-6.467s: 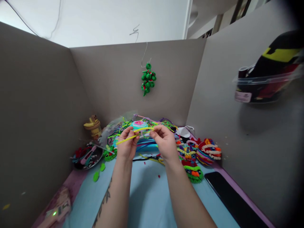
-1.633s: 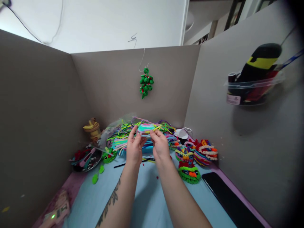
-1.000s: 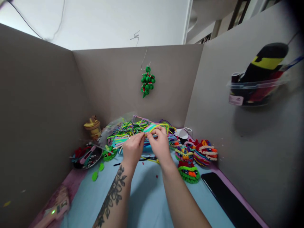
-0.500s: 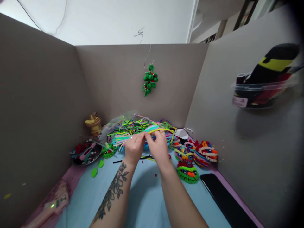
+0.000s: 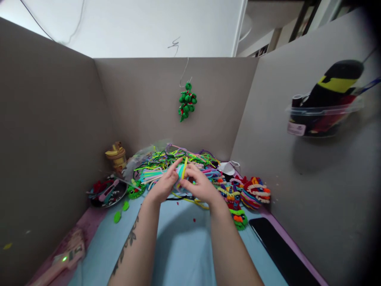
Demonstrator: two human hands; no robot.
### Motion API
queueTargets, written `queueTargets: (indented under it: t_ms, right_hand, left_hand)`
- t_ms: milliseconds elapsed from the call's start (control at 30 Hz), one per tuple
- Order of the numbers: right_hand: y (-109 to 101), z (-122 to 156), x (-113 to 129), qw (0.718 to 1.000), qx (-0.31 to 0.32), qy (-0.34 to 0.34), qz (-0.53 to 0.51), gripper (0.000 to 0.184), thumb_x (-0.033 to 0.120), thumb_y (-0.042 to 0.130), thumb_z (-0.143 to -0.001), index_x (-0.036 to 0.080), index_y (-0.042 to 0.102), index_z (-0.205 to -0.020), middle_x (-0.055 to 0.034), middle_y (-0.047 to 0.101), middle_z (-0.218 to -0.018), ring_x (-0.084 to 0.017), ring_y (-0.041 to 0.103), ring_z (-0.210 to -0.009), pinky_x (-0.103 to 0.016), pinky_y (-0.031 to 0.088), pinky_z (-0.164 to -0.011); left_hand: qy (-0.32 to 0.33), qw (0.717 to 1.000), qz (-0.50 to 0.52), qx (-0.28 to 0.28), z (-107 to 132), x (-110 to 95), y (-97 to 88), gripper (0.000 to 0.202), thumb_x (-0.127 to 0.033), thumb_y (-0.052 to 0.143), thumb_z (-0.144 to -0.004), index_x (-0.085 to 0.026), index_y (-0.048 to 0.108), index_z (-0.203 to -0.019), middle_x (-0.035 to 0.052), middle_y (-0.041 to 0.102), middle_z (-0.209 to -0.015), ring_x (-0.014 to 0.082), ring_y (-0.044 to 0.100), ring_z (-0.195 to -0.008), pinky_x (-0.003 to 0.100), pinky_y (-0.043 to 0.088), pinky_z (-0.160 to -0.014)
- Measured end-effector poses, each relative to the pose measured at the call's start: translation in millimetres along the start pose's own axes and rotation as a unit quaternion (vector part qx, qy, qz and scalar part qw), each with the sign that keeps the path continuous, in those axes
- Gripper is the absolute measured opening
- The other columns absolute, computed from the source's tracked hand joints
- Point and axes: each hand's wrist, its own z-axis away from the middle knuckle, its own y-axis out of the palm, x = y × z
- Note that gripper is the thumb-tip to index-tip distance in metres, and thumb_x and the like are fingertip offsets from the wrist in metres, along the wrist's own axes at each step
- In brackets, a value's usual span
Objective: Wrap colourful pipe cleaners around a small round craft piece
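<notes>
Between my hands is a small rounded piece of pastel pipe cleaners, mostly turquoise and white. A yellow pipe cleaner runs across its right side, with its tip sticking up. My left hand grips the piece from the left, index finger stretched along its top. My right hand is closed at the right side with fingers bent over the yellow pipe cleaner. Fingers partly hide the piece. Just behind lies a heap of loose pipe cleaners in green, yellow, purple and other colours.
A metal bowl with tools and a green figure are at left, near a pink glue gun. Colourful finished pieces and a black phone lie at right. A plastic holder hangs on the right wall.
Both hands have turned and the piece has tilted between them. The yellow pipe cleaner, which arched out to the right, now crosses the piece upright. My left index finger has straightened.
</notes>
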Motion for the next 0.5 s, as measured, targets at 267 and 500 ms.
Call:
queueTargets:
  t_ms: [267,500]
  right_hand:
    - [21,-6,1,0.968,-0.241,-0.009,0.076,0.01,0.021,0.065,-0.075,0.023,0.064,-0.085,-0.0075,0.046,-0.116,-0.023,0.05,-0.106,-0.039,0.043,-0.092]
    - [35,-7,1,0.968,-0.22,-0.032,0.121,0.008,0.019,0.061,-0.078,0.023,0.068,-0.079,-0.0079,0.047,-0.12,-0.024,0.05,-0.107,-0.043,0.04,-0.097]
  left_hand:
    - [-0.052,0.98,0.149,-0.124,-10,8,19.4,0.043,-0.049,0.066,-0.073,-0.019,0.061,-0.104,0.0049,0.066,-0.092,0.0137,0.062,-0.069,0.021,0.047,-0.052]
    - [-0.027,0.959,0.231,-0.159,-11,10,22.2,0.028,-0.037,0.062,-0.077,-0.021,0.058,-0.1,0.0007,0.066,-0.09,0.0127,0.065,-0.075,0.024,0.051,-0.07]
